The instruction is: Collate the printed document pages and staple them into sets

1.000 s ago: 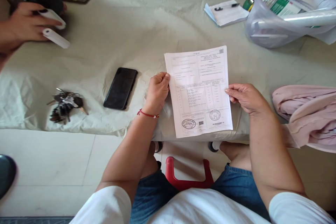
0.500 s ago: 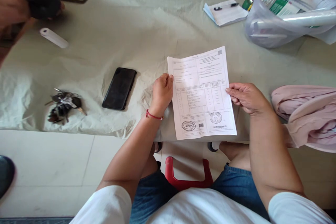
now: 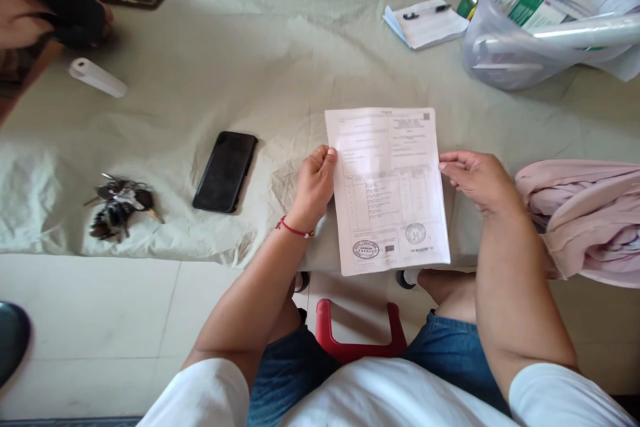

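Head view: at the centre of the frame, a printed sheet (image 3: 387, 190) is held over the table's near edge. Its left edge is pinched by the left hand (image 3: 314, 185); its right edge is touched by the right hand (image 3: 477, 179), fingers pressed together. A black phone (image 3: 225, 171) lies left of centre.

printed sheet (image 3: 387, 190) now tipped flatter, straighter; co-worker's hand (image 3: 20, 17) drawn back from white tube (image 3: 97, 77)

My one view: head camera, worn, facing forward and steeply down, close over my lap, stool (image 3: 359, 337) and the near table (image 3: 280, 60) edge.
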A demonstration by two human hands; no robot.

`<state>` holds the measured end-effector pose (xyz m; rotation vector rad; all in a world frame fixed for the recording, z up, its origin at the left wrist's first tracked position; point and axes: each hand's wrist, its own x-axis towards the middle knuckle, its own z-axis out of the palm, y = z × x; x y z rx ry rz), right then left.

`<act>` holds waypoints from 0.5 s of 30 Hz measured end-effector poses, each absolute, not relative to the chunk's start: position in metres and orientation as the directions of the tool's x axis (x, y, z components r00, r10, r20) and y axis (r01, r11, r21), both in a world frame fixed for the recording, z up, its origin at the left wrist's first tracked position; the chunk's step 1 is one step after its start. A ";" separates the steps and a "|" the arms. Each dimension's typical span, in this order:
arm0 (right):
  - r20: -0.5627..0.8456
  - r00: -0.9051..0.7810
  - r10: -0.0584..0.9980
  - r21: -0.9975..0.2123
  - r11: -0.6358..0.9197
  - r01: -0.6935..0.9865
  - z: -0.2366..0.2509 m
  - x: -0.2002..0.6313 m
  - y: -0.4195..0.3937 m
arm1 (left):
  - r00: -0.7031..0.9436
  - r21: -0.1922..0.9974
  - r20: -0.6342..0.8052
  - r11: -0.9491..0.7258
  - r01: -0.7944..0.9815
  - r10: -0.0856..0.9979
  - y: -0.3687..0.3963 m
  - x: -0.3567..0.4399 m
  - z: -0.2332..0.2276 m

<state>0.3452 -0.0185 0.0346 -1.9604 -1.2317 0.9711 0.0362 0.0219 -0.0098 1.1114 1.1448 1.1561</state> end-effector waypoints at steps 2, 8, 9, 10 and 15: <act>0.011 0.429 0.903 -0.770 -0.266 0.580 0.037 0.343 -0.016 | 0.113 0.998 -0.058 0.058 0.001 0.992 0.011 0.041 -0.007; 0.412 0.265 0.872 -0.624 0.058 0.779 0.054 0.305 -0.014 | 0.280 0.976 -0.067 0.005 0.217 0.958 -0.024 0.052 0.000; 0.401 0.192 0.896 -0.608 0.104 0.787 0.055 0.297 -0.014 | 0.290 0.976 -0.079 0.014 0.219 0.954 -0.027 0.052 0.001; 0.389 0.117 0.914 -0.587 0.148 0.796 0.054 0.288 -0.015 | 0.293 0.976 -0.093 0.029 0.216 0.952 -0.029 0.053 0.001; 0.261 -0.156 0.953 -0.494 0.271 0.827 0.045 0.262 -0.020 | 0.274 0.976 -0.114 0.057 0.208 0.955 -0.032 0.054 0.002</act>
